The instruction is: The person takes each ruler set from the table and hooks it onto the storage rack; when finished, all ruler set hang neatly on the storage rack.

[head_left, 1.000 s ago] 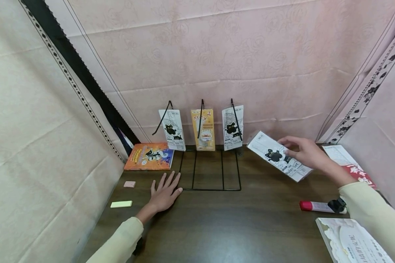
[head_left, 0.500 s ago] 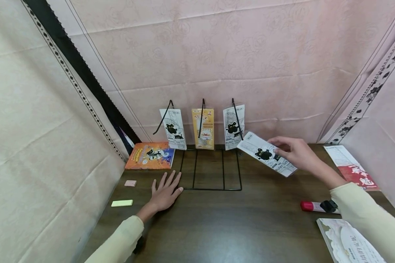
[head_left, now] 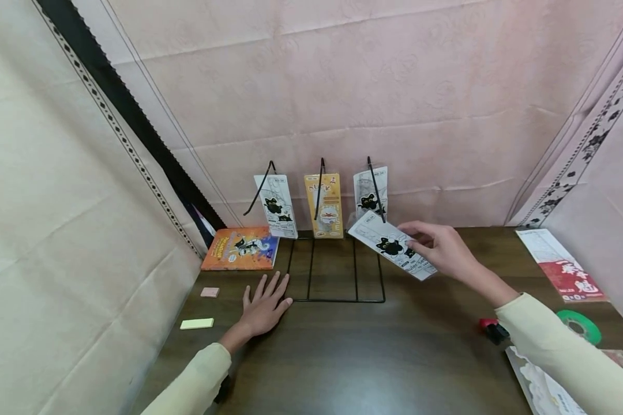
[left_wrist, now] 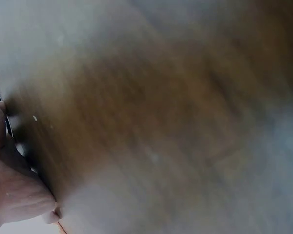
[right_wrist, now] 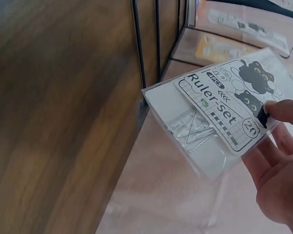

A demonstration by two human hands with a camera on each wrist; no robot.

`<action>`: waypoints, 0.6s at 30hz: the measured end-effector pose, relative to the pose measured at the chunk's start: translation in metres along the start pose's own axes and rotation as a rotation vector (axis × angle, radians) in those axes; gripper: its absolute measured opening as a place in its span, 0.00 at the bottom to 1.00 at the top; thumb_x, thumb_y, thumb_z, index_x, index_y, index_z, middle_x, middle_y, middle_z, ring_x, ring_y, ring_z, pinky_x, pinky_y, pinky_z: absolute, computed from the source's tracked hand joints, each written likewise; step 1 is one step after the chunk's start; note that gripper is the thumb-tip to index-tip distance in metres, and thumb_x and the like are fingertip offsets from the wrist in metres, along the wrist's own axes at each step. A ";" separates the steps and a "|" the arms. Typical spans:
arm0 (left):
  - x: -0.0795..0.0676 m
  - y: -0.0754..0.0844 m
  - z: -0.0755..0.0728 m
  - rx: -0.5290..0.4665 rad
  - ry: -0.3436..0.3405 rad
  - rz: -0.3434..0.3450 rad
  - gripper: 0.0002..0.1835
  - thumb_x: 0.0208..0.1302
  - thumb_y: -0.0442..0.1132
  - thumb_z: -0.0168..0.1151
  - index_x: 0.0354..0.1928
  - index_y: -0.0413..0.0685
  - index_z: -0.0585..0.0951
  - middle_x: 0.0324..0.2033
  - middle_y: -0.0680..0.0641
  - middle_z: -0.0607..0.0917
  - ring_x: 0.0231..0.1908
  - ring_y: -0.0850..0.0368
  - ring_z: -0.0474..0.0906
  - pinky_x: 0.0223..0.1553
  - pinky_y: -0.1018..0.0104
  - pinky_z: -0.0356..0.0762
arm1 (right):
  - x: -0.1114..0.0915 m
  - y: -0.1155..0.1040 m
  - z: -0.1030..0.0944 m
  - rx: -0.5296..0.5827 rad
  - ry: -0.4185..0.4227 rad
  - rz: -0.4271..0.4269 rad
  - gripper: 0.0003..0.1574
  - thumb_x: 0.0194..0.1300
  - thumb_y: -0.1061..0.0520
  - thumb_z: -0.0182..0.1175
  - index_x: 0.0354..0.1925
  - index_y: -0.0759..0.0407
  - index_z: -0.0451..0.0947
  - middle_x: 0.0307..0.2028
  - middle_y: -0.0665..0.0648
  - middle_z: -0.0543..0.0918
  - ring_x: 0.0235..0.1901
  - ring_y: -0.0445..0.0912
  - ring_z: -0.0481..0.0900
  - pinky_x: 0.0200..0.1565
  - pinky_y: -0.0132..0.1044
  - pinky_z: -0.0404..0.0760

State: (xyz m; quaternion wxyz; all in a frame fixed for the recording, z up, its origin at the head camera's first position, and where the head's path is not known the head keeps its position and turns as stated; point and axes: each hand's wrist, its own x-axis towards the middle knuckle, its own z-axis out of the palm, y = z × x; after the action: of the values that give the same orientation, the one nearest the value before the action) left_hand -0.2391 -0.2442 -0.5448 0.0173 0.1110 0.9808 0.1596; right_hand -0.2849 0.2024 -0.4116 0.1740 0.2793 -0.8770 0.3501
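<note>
My right hand [head_left: 438, 248] pinches a ruler set [right_wrist: 219, 102] in a clear packet by its edge, thumb on the front. The packet is tilted and overlaps the right hook of the black wire rack [head_left: 357, 271] in the head view. Behind it a similar white ruler set [head_left: 371, 187] hangs on that hook. A yellow packet [head_left: 324, 204] hangs on the middle hook and another white ruler set [head_left: 277, 204] on the left one. My left hand [head_left: 262, 308] lies with fingers spread on the table, fingertips beside the rack's base.
An orange book [head_left: 241, 249] lies left of the rack. Nearer are a pink eraser [head_left: 210, 292] and a pale yellow strip [head_left: 196, 324]. On the right are a red-and-white packet [head_left: 566, 271], a green tape roll [head_left: 584, 325] and a white book [head_left: 540, 383]. Cloth walls surround the table.
My right hand has carried the ruler set leftward, from the right of the rack to its right hook. The sleeve has uncovered the green tape roll. My left hand stays in place.
</note>
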 end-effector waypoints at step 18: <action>0.002 -0.004 0.008 0.004 0.015 0.005 0.34 0.71 0.67 0.35 0.76 0.72 0.45 0.77 0.57 0.44 0.77 0.46 0.34 0.66 0.29 0.28 | 0.007 -0.038 0.041 0.235 -0.030 -0.068 0.23 0.59 0.64 0.66 0.52 0.47 0.80 0.51 0.48 0.84 0.40 0.44 0.87 0.39 0.30 0.84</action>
State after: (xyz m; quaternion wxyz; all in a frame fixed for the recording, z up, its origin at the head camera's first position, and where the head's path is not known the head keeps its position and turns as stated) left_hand -0.2408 -0.2451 -0.5540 0.0096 0.1121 0.9809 0.1585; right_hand -0.2715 0.1477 -0.4172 0.1386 0.3328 -0.8224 0.4401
